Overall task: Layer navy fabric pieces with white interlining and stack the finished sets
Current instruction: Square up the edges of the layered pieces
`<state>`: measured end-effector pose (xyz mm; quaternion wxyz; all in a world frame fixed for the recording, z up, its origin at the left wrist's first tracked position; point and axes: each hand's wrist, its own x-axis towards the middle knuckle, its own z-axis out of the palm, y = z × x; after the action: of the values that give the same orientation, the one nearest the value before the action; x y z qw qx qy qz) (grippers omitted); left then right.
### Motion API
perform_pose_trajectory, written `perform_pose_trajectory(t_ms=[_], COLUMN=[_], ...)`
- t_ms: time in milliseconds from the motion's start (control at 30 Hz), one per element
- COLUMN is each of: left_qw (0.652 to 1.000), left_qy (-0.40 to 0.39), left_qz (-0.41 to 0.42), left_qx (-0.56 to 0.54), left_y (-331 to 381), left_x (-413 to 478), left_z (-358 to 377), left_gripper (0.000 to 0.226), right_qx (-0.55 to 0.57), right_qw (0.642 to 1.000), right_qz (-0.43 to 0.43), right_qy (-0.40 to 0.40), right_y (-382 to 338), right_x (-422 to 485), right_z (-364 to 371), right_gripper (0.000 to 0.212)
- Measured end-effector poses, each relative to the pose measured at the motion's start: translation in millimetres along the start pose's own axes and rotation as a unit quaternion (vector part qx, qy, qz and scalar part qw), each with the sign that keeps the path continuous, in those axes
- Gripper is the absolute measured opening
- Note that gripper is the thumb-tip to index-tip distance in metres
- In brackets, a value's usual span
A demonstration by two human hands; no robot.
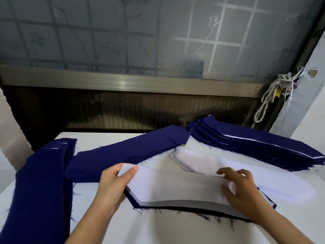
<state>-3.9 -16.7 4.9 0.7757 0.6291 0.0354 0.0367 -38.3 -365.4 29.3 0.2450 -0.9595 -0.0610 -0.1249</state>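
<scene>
A white interlining piece [175,187] lies over a navy fabric piece [193,209] whose frayed dark edge shows along the near side. My left hand [114,184] pinches the interlining's left end between thumb and fingers. My right hand [241,187] grips its right part with curled fingers. Behind it sits a pile of loose white interlining [193,162]. A pile of navy pieces [123,152] lies at centre left. A stack of layered navy-and-white sets [255,145] sits at the back right.
Another navy pile [40,191] runs down the left side of the white table [175,229]. A frosted window with a metal sill [123,81] stands behind the table. A knotted rope [274,92] hangs at the right wall.
</scene>
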Motion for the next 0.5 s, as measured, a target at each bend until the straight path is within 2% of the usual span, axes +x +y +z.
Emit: perform_pose_trajectory(t_ms=[167,267,333,433,500], left_qw=[0.997,0.986,0.975,0.934,0.876], left_qy=[0.062,0.081,0.093,0.112,0.103], left_qz=[0.032,0.064,0.072,0.083,0.105], left_qx=[0.038,0.128,0.189,0.328,0.458], left_y=[2,2,0,-1,-3], left_x=[-4,-6,-6,-7,-9], left_z=[1,1,0,1,3], left_gripper=[0.009,0.014,0.014,0.013,0.018], right_qx=[0.062,0.156,0.180,0.188,0.150], right_qw=[0.988,0.967,0.950,0.934,0.941], right_qz=[0.084,0.118,0.154,0.215,0.220], right_qy=[0.110,0.164,0.204,0.217,0.208], right_y=[28,37,42,50,53], right_x=[-21,-28,-33,-37,-36], right_z=[-16,-20,-19,-14,-13], right_gripper=[0.041,0.040,0.039,0.037,0.039])
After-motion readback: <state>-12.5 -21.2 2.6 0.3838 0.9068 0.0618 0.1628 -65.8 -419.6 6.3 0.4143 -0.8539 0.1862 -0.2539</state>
